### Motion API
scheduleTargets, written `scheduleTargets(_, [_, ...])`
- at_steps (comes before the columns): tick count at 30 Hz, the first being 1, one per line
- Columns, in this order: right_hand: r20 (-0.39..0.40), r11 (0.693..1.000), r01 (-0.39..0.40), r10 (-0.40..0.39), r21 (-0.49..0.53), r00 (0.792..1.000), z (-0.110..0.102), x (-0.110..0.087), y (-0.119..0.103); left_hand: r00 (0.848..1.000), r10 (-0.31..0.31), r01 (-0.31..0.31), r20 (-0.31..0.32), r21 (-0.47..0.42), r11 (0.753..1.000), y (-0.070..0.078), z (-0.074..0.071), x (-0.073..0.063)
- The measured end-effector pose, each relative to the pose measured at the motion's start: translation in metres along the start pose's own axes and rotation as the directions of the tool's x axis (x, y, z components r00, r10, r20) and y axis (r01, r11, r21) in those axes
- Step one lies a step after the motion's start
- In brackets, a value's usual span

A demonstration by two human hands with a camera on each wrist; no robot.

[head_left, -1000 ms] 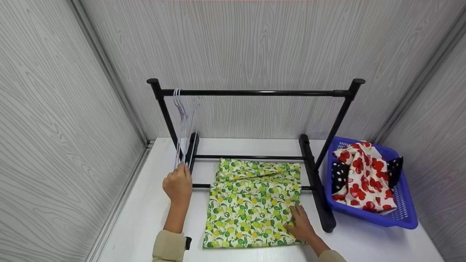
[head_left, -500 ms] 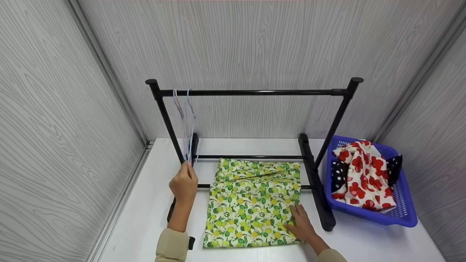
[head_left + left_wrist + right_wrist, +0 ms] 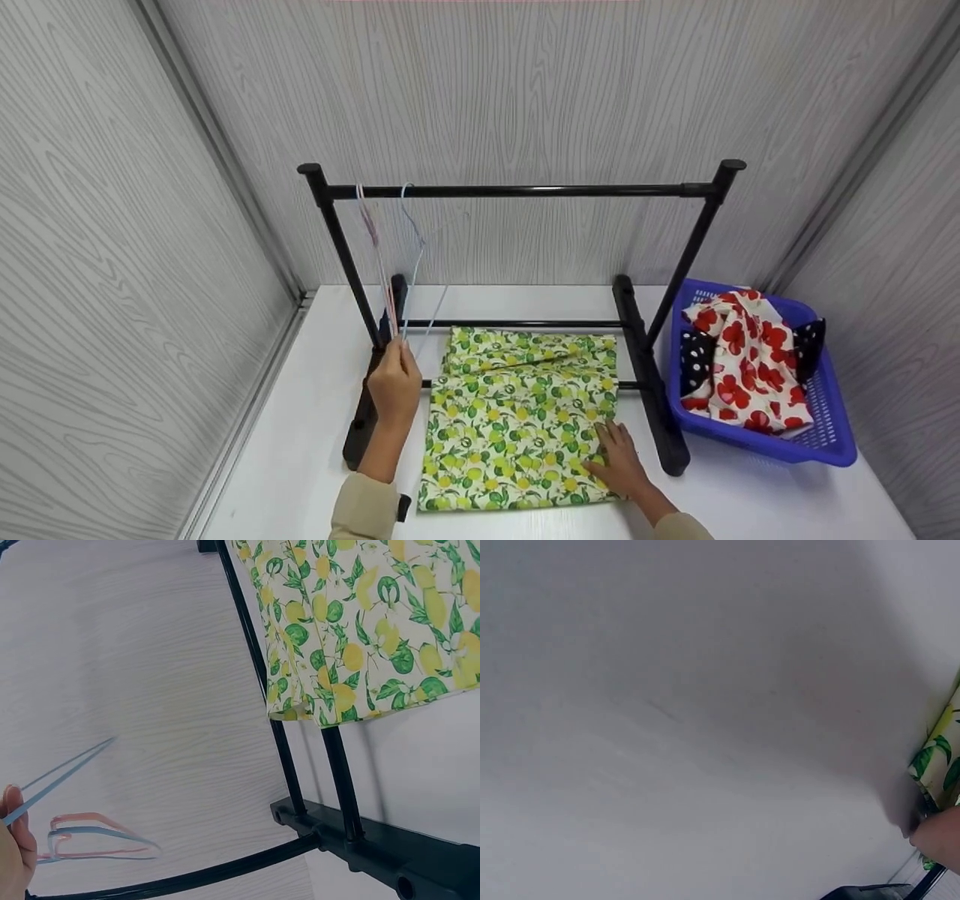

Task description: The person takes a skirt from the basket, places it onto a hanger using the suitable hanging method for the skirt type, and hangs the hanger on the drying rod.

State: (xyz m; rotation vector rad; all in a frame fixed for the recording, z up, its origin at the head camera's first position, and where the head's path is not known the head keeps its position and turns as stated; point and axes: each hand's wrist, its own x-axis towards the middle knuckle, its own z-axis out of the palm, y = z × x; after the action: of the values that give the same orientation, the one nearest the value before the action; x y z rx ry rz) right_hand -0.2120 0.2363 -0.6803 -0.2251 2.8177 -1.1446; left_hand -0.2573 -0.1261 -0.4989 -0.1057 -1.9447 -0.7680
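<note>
My left hand [image 3: 396,382] pinches the lower part of a light blue wire hanger [image 3: 421,243], whose hook is over the top bar of a black clothes rack [image 3: 540,191]. Pink and blue hangers [image 3: 369,225] hang left of it, near the left post. In the left wrist view the fingers are at the left edge, on the blue hanger [image 3: 61,778]. A lemon-print cloth [image 3: 510,442] lies flat across the rack's lower bars and the table. My right hand [image 3: 619,461] rests on its right edge with the fingers extended. The right wrist view shows only a little of that hand [image 3: 939,840].
A blue plastic basket [image 3: 757,448] stands right of the rack. It holds a white cloth with red flowers [image 3: 757,367] and a black polka-dot fabric [image 3: 697,360]. Panelled walls [image 3: 540,90] enclose the white table [image 3: 277,450] at the back and sides.
My left hand has moved right, drawing the blue hanger's hook along the bar, away from the other hangers. The right hand stays in place on the lemon-print cloth.
</note>
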Motion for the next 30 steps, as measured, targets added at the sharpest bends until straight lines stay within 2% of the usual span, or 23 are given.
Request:
scheduleTargets(4, [0.018,1.000,-0.010,0.010,0.005,1.000,-0.0001,-0.0001,-0.0005,0.999,0.022,-0.022,-0.038,-0.012,1.000,-0.0002,0.0034,-0.0003])
scheduleTargets(10, [-0.005,1.000,0.009,-0.009,0.006,1.000,0.0004,-0.0014,0.0020,0.995,0.061,-0.063,-0.081,-0.021,0.998,-0.0006,0.0059,-0.0011])
scheduleTargets(17, [-0.054,0.997,0.063,-0.066,-0.045,0.996,0.0020,0.0008,0.0056,0.995,0.059,-0.062,-0.084,-0.035,0.997,-0.0013,0.0050,-0.0011])
scheduleTargets(24, [-0.051,0.992,0.052,-0.059,-0.118,0.997,0.0011,0.0017,0.0033,0.992,0.054,-0.060,-0.112,-0.054,0.997,-0.0004,0.0055,-0.0005])
scheduleTargets(30, [-0.055,0.990,0.044,-0.051,-0.131,0.997,0.0017,0.0011,0.0012,0.990,0.066,-0.075,-0.127,-0.071,0.995,0.0008,0.0054,0.0010])
